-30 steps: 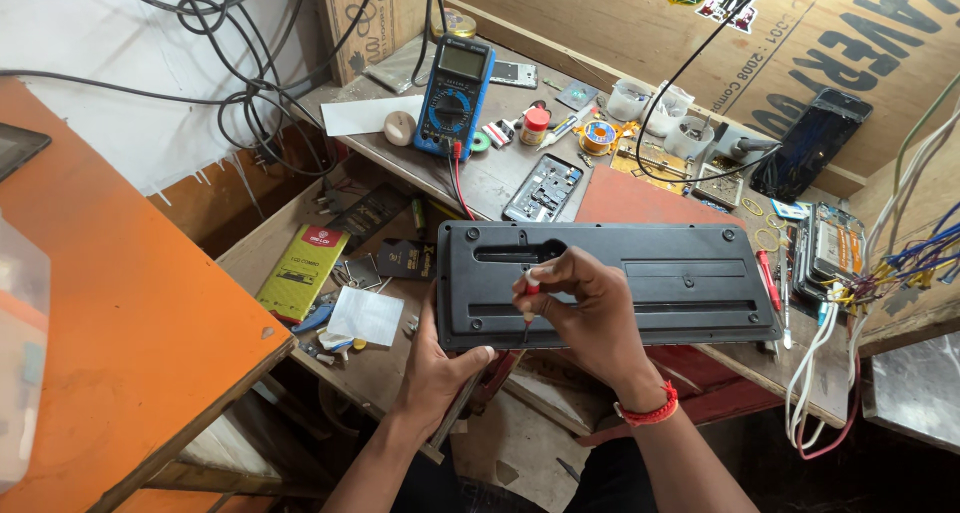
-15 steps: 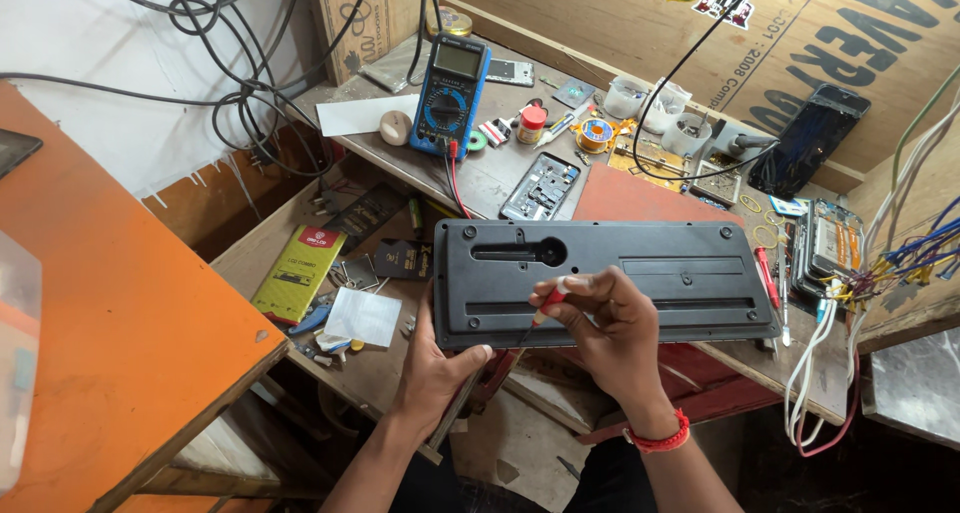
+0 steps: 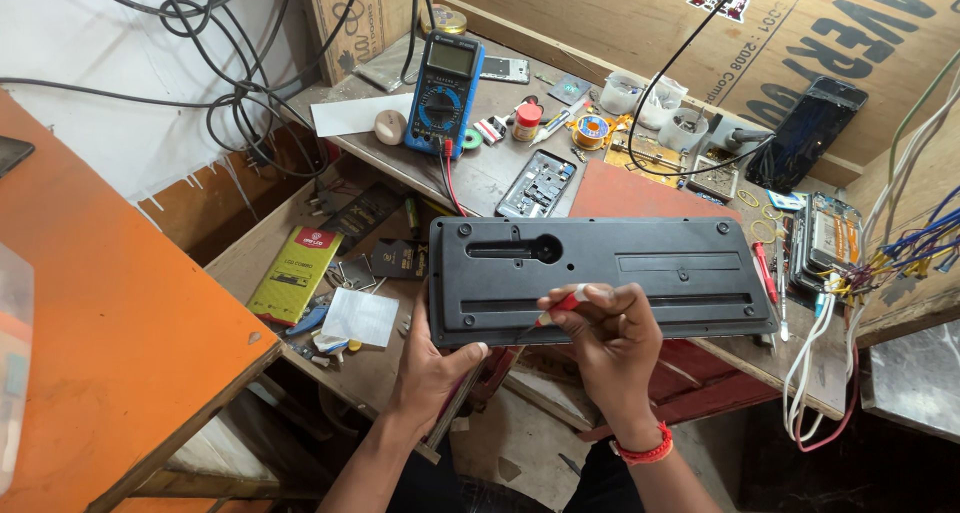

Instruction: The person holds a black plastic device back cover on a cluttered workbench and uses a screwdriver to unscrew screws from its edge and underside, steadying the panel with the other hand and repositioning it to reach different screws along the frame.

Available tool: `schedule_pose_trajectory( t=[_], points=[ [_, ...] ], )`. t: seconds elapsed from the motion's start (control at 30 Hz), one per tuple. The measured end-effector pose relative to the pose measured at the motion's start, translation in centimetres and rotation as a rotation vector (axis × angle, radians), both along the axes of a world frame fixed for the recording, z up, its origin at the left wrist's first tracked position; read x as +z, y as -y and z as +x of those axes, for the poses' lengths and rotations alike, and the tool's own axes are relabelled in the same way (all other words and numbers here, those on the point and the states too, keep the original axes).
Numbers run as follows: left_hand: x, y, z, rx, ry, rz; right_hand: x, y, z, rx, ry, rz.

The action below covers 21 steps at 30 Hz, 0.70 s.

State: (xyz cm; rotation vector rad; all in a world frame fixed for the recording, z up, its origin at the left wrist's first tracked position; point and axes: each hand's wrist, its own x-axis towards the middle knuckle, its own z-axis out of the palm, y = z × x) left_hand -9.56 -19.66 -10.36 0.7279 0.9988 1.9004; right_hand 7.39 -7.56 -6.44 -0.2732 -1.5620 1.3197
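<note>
A long black plastic casing (image 3: 600, 273) lies back side up across the front of the workbench. My left hand (image 3: 432, 358) grips its lower left corner from beneath, thumb on the front edge. My right hand (image 3: 608, 338) holds a small red-handled screwdriver (image 3: 556, 309). Its tip points down-left onto the casing's lower edge near the middle. A red band circles my right wrist.
A blue multimeter (image 3: 445, 93) with red and black leads stands behind the casing, next to an opened phone frame (image 3: 537, 185), a solder spool (image 3: 592, 131) and small parts. An orange table (image 3: 110, 343) is at left. Bundled wires (image 3: 850, 273) hang at right, and a yellow-green box (image 3: 295, 273) lies on the lower shelf.
My right hand with the screwdriver has shifted slightly right and lower along the casing. The tip now rests nearer the front edge. The left hand keeps its hold.
</note>
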Motion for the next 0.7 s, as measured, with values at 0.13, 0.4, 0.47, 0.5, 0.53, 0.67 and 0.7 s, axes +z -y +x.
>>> schedule_pose_trajectory(
  t=[0.13,0.4,0.47,0.5,0.53,0.67,0.7],
  points=[
    [0.2,0.1,0.1,-0.017,0.024,-0.011,-0.7,-0.3,-0.2,-0.300,0.075,0.090],
    [0.3,0.0,-0.1,-0.010,0.018,0.025,-0.2,1.8,0.4,-0.011,-0.076,0.169],
    [0.2,0.0,0.1,-0.026,0.041,0.032,-0.5,2.6,0.7,-0.017,-0.115,0.161],
    [0.2,-0.1,0.0,-0.030,0.050,0.037,-0.7,2.9,0.7,-0.040,-0.131,0.166],
    [0.2,0.0,-0.2,-0.025,0.036,0.031,-0.9,3.2,0.6,-0.062,-0.146,0.167],
    [0.3,-0.1,0.0,-0.028,0.046,-0.002,-1.4,3.9,0.7,-0.199,-0.099,0.251],
    [0.3,0.0,0.0,-0.031,0.058,-0.016,-1.3,3.9,0.7,-0.195,-0.092,0.244]
  ],
)
